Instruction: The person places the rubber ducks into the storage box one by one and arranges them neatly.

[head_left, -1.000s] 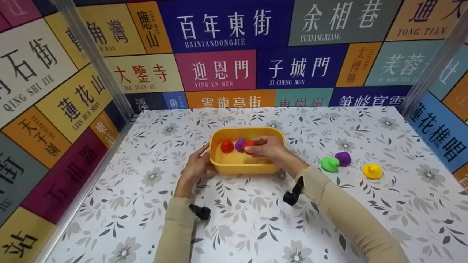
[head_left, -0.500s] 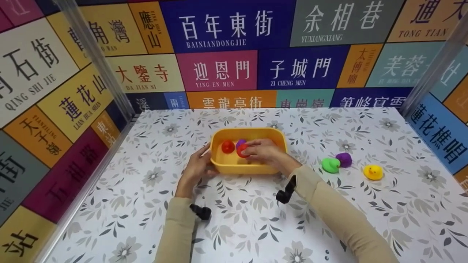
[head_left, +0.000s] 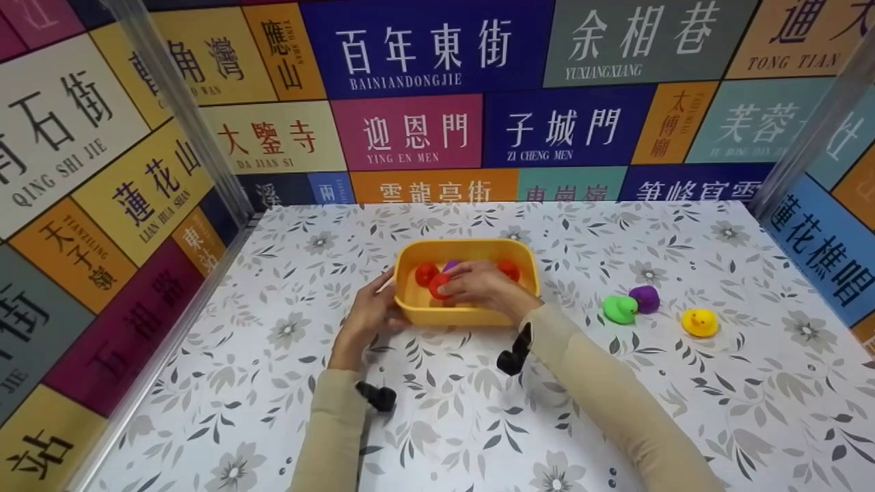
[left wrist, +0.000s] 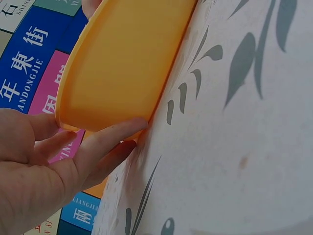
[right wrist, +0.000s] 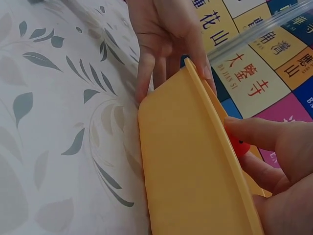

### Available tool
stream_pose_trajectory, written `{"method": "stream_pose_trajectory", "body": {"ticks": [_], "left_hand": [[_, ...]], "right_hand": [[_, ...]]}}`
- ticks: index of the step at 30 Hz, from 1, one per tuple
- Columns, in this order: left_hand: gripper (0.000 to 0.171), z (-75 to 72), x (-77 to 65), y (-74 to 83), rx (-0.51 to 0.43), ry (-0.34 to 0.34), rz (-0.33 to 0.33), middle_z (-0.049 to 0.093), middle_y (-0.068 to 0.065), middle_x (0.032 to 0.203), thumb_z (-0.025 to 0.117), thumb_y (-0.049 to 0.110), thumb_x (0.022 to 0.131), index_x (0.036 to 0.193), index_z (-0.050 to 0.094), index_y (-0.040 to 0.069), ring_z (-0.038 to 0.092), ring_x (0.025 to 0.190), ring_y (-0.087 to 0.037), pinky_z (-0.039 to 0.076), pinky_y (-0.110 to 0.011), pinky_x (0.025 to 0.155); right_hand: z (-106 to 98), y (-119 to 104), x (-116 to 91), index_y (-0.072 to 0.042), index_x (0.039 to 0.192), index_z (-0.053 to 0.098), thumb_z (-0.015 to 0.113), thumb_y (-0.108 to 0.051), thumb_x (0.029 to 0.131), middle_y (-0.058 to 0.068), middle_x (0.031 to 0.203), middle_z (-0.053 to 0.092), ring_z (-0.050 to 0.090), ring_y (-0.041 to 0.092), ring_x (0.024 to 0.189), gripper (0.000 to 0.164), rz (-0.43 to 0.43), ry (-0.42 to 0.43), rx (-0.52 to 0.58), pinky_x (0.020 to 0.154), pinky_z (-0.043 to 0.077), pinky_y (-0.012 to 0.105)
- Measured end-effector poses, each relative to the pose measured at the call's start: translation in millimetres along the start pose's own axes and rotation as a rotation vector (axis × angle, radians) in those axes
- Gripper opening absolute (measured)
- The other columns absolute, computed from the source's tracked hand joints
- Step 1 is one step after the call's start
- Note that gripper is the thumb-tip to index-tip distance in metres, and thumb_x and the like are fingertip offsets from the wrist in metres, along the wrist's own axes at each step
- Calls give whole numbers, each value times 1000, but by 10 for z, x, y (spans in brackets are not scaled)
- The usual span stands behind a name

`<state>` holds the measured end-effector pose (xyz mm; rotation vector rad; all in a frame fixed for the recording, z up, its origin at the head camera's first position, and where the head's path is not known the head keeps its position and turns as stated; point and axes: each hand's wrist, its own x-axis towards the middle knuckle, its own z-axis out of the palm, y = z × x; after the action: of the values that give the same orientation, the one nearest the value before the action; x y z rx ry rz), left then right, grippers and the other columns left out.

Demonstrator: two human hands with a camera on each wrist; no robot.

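Your right hand (head_left: 482, 281) pinches a red toy duck (head_left: 439, 287) inside the yellow bin (head_left: 465, 316); your left hand (head_left: 371, 307), fingers extended, touches its left end. Only the head view shows the green duck (head_left: 618, 310) right of the bin.

Right hand (right wrist: 297, 169) pinches red toy (right wrist: 238, 146) — left hand (right wrist: 167, 34) touches tub (right wrist: 181, 156).

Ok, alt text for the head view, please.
Right hand holds a rounded red toy inside a rectangular yellow plastic tub, left hand touching its left end. Two more red toys and one purple lie inside. To the tub's right: green toy duck, purple toy, yellow toy duck.
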<state>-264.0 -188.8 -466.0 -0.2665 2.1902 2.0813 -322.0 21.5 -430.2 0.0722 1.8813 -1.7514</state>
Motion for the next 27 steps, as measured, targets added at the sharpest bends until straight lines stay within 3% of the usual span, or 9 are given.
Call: {"method": "stream_pose_trajectory", "body": {"ticks": [10, 15, 20, 27], "left_hand": [[47, -3, 18, 1, 17, 6, -22, 59, -19, 139, 45, 24, 108, 155, 40, 27, 67, 81, -19, 58, -30, 59], [47, -12, 17, 5, 27, 6, -17, 60, -19, 138, 45, 23, 108, 155, 40, 28, 69, 85, -20, 61, -34, 64], [47, -20, 14, 11, 32, 7, -10, 62, -18, 136, 45, 24, 107, 154, 42, 29, 70, 88, -22, 61, -36, 65], [48, -18, 31, -22, -13, -14, -6, 64, -24, 130, 48, 23, 106, 154, 41, 25, 65, 72, -20, 51, -27, 53]], "right_hand": [[126, -48, 82, 3, 118, 64, 77, 3, 83, 13, 105, 71, 68, 40, 113, 37, 31, 35, -60, 101, 56, 43], [169, -43, 111, 4, 119, 65, 80, 5, 80, 12, 100, 72, 74, 32, 99, 42, 7, 48, -88, 97, 58, 42], [221, -18, 124, 3, 118, 69, 82, 2, 78, 6, 98, 67, 71, 20, 82, 42, -46, 66, -208, 89, 61, 37], [286, 6, 142, 0, 109, 72, 87, -8, 76, 5, 100, 65, 68, 16, 75, 37, -55, 123, -358, 85, 61, 36]]}}
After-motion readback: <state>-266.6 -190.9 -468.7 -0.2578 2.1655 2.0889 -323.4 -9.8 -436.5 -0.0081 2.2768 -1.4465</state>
